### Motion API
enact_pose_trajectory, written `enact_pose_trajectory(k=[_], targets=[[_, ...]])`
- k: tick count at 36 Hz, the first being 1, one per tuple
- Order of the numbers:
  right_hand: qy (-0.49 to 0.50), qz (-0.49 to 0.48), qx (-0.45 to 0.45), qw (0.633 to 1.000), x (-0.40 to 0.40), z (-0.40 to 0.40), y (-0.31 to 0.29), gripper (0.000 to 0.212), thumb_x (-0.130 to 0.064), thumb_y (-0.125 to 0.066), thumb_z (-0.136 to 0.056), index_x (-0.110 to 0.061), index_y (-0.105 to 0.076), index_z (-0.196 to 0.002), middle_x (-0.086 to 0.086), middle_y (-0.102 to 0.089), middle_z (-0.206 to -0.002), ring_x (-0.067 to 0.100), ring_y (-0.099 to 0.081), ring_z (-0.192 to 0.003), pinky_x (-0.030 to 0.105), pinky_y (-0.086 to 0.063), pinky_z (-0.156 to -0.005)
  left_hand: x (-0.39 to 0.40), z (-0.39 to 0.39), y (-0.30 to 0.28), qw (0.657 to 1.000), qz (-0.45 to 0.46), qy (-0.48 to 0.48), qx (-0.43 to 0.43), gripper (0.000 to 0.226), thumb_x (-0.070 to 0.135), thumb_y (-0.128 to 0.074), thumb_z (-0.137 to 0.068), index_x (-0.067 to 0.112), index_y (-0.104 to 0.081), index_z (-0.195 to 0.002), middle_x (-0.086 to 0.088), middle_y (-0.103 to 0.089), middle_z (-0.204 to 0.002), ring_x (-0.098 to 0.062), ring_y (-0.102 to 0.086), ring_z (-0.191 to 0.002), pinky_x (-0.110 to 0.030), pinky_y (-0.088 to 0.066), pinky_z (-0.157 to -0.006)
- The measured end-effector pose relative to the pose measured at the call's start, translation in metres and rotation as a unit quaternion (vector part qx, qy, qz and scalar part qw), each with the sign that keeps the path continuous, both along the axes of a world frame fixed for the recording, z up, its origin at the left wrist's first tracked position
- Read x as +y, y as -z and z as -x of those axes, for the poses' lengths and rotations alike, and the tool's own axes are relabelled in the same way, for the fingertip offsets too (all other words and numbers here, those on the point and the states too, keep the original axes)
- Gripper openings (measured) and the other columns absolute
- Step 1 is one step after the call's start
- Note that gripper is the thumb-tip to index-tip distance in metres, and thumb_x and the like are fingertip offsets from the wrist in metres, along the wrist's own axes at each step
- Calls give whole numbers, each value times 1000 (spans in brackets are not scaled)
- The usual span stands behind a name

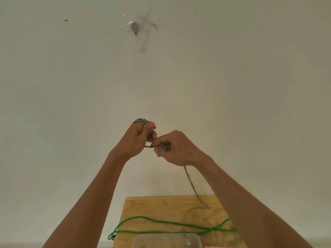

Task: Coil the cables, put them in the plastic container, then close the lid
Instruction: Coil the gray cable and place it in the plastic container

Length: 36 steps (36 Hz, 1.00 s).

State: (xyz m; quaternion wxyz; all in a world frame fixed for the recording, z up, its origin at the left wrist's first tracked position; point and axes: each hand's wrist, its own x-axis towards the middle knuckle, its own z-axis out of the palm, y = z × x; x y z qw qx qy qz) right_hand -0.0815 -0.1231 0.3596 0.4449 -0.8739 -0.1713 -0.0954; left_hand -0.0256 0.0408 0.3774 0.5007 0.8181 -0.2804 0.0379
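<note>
Both my hands are raised in front of the wall. My left hand is closed around several loops of the grey cable, whose coil shows above my fingers. My right hand pinches the same cable just beside the left. The rest of the grey cable hangs from my right hand down to the wooden board. A green cable lies loose across the board. The clear plastic container sits at the board's near edge, partly cut off by the frame.
A pale wall fills most of the view, with a small grey hook taped high up. A pink object peeks in at the bottom edge, right of the container.
</note>
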Motion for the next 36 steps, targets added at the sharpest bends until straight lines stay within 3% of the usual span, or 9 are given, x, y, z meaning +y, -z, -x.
enact_pose_trajectory(k=[3,5,12,18,21,24,28,31,36], targets=[[-31,-11,-18,999,-7,-3,-21,15,-5,-66,-85,-13,-75,-94,-8,-75,-82,-1,-69,-75,25,-57,-73,3,-2,8,998,-51,23,-27,47,21,-37,-107,18,-58,-66,9,-59,-60,-7,-56,-56,-22,-45,-63],[-41,-20,-31,998,-12,-7,-34,14,-3,-70,-84,-14,-74,-92,-7,-77,-87,6,-72,-85,32,-58,-85,4,4,9,998,-50,26,23,47,28,-34,-108,13,-61,-73,-2,-64,-65,-15,-59,-59,-29,-46,-66],[-30,-93,-77,992,-30,-30,-48,15,-15,-85,-74,-9,-76,-85,-8,-72,-71,18,-56,-58,24,-46,-57,2,30,2,936,151,163,272,52,48,-32,-103,8,-59,-85,-10,-48,-54,-23,-46,-52,-37,-44,-65],[-54,-240,-49,968,-24,-36,-20,9,-1,-65,-91,0,-73,-95,-8,-67,-61,7,-54,-52,23,-41,-49,-11,39,-8,868,282,269,307,46,44,-32,-104,11,-56,-82,-2,-44,-52,-17,-41,-48,-32,-45,-63],[-51,-287,4,956,-11,-31,0,39,1,-53,-95,-20,-78,-72,-5,-65,-56,15,-56,-48,22,-43,-48,-18,38,-13,857,313,287,291,38,37,-35,-104,11,-55,-85,-3,-49,-56,-18,-46,-51,-32,-46,-66],[-12,-247,32,968,2,-22,22,58,7,-48,-97,-24,-66,-51,-9,-59,-48,8,-49,-42,24,-42,-44,-23,32,-14,864,344,260,260,29,30,-40,-104,9,-57,-92,-5,-58,-65,-19,-56,-59,-32,-50,-65],[0,-195,46,980,17,-11,41,21,-22,-54,-101,-19,-70,-88,-8,-63,-61,11,-46,-48,22,-41,-45,-21,21,-14,883,369,171,235,21,27,-50,-100,10,-60,-93,-6,-66,-77,-21,-61,-71,-31,-54,-71],[2,-189,50,981,18,-8,46,23,-23,-55,-101,-16,-68,-118,-8,-65,-66,11,-42,-48,19,-38,-47,-16,13,-10,921,317,109,198,22,28,-50,-98,9,-61,-92,-4,-70,-77,-18,-66,-74,-30,-55,-77],[-2,-80,22,997,8,-2,34,22,-21,-58,-97,-13,-71,-113,-6,-70,-72,1,-51,-51,13,-40,-55,-4,2,3,984,155,19,82,27,27,-48,-103,2,-60,-101,-5,-73,-81,-17,-70,-77,-24,-55,-73]])
